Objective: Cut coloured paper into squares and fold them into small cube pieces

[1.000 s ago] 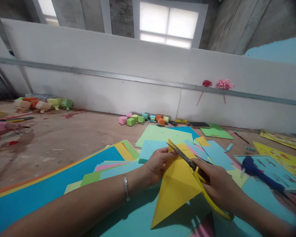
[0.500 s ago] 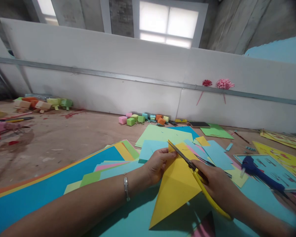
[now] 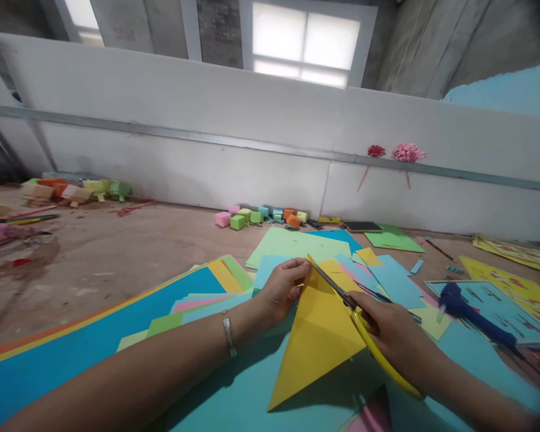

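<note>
A yellow paper sheet (image 3: 319, 348), with a pointed lower corner, is held up above light blue paper. My left hand (image 3: 284, 289) pinches its upper left edge between thumb and fingers. My right hand (image 3: 393, 336) is wrapped round the yellow handles of a pair of scissors (image 3: 378, 354). The dark blades cross the top of the yellow sheet and point up and left, their tips close to my left fingertips.
Stacked coloured sheets (image 3: 162, 312) lie at the left. Small paper cubes (image 3: 238, 222) stand by the white board. A blue glue gun (image 3: 472, 315) rests on a printed sheet at the right. Paper blocks (image 3: 76, 193) sit far left.
My left hand has shifted slightly left and up along the paper's edge, toward the scissor tips. The sheet's lower corner has moved a little left. My right hand has hardly moved.
</note>
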Tool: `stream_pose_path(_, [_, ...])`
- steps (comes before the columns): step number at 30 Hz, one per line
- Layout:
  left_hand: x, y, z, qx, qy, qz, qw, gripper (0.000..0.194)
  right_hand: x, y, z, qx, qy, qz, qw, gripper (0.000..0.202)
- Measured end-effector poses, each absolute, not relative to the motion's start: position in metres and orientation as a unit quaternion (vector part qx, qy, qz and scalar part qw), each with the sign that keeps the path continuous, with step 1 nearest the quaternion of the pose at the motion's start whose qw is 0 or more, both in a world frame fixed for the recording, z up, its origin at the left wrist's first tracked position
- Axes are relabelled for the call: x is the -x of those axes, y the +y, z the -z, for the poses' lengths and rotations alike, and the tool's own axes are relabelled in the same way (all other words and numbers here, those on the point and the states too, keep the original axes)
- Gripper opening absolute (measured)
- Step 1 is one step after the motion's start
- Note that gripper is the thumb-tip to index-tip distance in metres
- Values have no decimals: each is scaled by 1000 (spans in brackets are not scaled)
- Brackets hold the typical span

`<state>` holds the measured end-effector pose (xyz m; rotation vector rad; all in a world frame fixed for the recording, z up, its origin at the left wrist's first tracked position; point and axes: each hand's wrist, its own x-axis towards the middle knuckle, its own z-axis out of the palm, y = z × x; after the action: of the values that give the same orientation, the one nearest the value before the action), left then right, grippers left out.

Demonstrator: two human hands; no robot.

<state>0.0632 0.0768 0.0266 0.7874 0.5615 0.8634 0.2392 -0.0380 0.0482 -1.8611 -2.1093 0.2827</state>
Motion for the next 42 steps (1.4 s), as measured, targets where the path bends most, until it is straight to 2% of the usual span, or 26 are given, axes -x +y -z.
stream_pose_path(6, [-64,77,-26,-373,277,-413,783,32,-239,-39,-46,653,-733,-110,154,30])
stream_pose_path(13, [-65,75,-25,-371,285,-401,788,33,-240,-37,-42,649,-742,-100,131,43])
stream_pose_path(30, [-65,70,-26,-366,298,-400,786,25,-236,-37,-47,674,-727,-109,69,42])
stream_pose_path(42, [-66,70,-26,-364,300,-405,783,32,-232,-38,-55,689,-715,-114,41,43])
